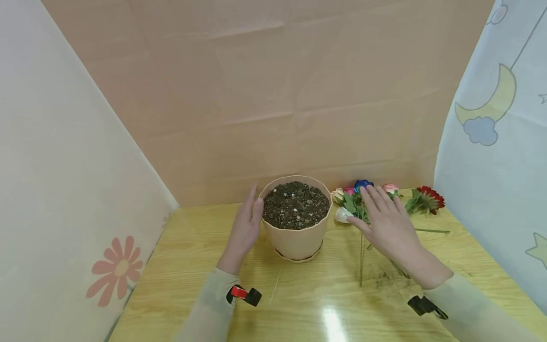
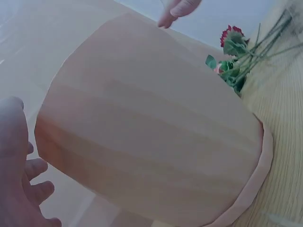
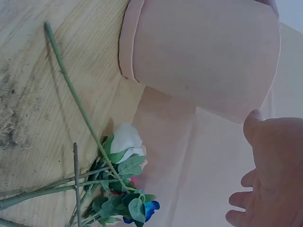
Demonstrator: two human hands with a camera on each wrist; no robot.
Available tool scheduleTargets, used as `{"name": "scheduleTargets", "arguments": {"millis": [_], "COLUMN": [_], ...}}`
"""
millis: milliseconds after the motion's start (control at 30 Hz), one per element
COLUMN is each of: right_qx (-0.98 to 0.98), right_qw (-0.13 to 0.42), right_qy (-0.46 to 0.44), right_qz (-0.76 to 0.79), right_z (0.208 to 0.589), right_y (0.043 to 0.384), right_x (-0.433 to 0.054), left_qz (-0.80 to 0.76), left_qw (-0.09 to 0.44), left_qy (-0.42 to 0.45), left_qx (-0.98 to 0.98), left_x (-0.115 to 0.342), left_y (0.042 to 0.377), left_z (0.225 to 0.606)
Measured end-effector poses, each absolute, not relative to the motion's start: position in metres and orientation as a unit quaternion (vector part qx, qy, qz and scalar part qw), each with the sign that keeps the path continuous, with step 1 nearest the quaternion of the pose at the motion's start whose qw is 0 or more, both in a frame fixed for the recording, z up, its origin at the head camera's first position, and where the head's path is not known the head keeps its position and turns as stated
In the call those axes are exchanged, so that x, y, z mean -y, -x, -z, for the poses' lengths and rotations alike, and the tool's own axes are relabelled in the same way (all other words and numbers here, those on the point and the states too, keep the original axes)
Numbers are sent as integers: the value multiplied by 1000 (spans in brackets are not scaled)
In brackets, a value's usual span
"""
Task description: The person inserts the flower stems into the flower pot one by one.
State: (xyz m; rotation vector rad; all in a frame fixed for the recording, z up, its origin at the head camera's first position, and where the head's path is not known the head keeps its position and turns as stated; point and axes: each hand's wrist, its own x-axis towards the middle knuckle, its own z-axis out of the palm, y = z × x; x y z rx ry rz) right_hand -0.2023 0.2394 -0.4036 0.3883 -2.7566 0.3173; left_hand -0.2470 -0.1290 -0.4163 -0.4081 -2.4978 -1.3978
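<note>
A pale pink flowerpot (image 1: pixel 295 244) filled with dark soil (image 1: pixel 295 204) stands upright on its saucer (image 1: pixel 297 260). My left hand (image 1: pixel 245 223) is at the pot's left side, fingers extended beside the rim; whether it touches cannot be told. Fingers straight, my right hand (image 1: pixel 386 230) hovers to the right of the pot and holds nothing. Beyond and partly beneath it in the head view lie artificial roses: a white rose (image 1: pixel 343 215), a blue rose (image 1: pixel 363 184) and a pink one (image 1: pixel 391 188). A red flower (image 1: pixel 430 199) lies farther right.
Green stems (image 3: pixel 75 94) stretch across the wooden table (image 1: pixel 192 285) from the blossoms. Bits of spilled soil (image 1: pixel 391 280) lie near the stems. A tan backdrop (image 1: pixel 278 95) rises behind the pot, with white patterned sheets (image 1: pixel 504 190) at both sides.
</note>
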Motion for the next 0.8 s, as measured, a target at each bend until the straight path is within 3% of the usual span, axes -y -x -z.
{"name": "scheduleTargets", "arguments": {"millis": [800], "right_qx": [967], "right_qw": [172], "right_qy": [-121], "right_qz": [-142], "right_z": [433], "right_y": [206], "right_x": [-254], "left_qz": [713], "left_qw": [120], "left_qy": [76], "left_qx": [687], "left_x": [104], "left_y": [253], "left_z": [443]}}
